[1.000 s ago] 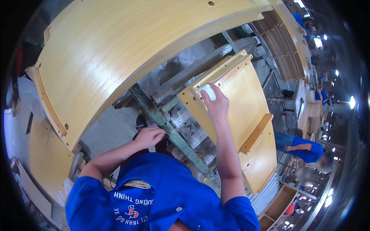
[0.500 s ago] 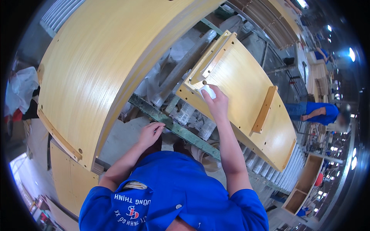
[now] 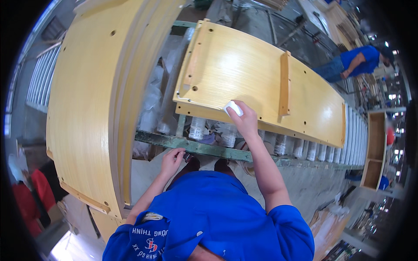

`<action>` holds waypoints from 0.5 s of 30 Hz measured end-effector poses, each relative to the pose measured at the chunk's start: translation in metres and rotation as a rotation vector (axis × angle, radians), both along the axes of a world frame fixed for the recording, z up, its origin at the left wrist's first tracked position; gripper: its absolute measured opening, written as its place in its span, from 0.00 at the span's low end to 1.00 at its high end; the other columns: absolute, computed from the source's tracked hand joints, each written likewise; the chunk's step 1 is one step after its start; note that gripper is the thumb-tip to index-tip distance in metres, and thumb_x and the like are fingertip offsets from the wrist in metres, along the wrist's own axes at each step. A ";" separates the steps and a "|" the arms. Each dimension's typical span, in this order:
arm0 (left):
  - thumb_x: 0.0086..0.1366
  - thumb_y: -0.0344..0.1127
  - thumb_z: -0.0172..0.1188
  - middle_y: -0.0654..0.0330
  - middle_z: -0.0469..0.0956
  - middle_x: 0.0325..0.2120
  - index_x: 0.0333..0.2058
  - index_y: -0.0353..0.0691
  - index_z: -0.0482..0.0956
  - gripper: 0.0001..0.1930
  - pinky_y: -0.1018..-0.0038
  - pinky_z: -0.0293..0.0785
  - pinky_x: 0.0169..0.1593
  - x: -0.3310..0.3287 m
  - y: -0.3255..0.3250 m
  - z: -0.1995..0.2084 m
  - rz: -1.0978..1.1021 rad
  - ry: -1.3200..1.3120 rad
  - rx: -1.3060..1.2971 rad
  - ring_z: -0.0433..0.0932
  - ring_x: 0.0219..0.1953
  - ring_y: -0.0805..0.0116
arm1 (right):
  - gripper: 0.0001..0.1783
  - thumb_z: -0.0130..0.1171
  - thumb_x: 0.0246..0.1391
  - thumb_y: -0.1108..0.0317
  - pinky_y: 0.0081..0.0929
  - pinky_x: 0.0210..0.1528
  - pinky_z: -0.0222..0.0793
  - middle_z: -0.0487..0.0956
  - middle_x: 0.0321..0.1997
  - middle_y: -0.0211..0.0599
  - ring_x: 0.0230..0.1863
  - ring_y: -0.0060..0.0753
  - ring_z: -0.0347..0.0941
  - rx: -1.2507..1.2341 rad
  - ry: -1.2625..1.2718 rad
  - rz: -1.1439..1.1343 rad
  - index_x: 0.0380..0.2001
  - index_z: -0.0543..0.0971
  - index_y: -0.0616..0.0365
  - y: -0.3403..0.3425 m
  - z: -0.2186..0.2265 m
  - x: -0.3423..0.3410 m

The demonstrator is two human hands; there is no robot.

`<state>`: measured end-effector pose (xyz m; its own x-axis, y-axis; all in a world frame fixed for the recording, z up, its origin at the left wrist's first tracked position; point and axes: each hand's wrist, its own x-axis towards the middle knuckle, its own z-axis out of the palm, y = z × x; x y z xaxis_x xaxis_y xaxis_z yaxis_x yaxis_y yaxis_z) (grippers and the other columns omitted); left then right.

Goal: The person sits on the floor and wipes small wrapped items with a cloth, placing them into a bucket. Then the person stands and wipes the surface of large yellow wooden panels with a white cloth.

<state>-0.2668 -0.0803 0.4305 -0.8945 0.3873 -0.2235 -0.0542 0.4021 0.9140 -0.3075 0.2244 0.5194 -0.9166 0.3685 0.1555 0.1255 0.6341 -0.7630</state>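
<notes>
My right hand (image 3: 244,118) grips a small white object (image 3: 234,108), whose exact kind I cannot make out. It touches the long near edge of a yellow wood panel (image 3: 244,65) that lies on the roller conveyor. A thin white line runs along the panel's left corner and near edge. Cross strips of wood, one being the brown strip (image 3: 284,82), stand on its face. My left hand (image 3: 172,161) hangs near the green conveyor rail (image 3: 174,142), fingers curled together; whether anything is in them is hidden.
A stack of curved yellow panels (image 3: 87,100) rises close on my left. Plastic-wrapped rollers (image 3: 228,135) show below the panel. Another person in a blue shirt (image 3: 355,61) stands at the far right. An open wooden box (image 3: 374,148) is at the right.
My right hand with the white object has moved rightward along the panel's near edge, away from its left corner. The view has turned; my left hand stays curled by the rail.
</notes>
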 end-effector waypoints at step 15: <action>0.62 0.29 0.54 0.54 0.80 0.31 0.38 0.34 0.79 0.08 0.74 0.74 0.38 -0.023 0.090 0.038 -0.247 0.164 0.077 0.79 0.33 0.65 | 0.18 0.63 0.49 0.58 0.29 0.39 0.72 0.81 0.33 0.47 0.35 0.40 0.79 -0.074 0.065 -0.373 0.39 0.79 0.60 0.093 -0.010 0.093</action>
<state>-0.2902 0.0097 0.4690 -0.7929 0.6077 -0.0450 0.1876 0.3137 0.9308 -0.2148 0.3176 0.5099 -0.7067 0.6869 0.1697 0.2866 0.4972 -0.8189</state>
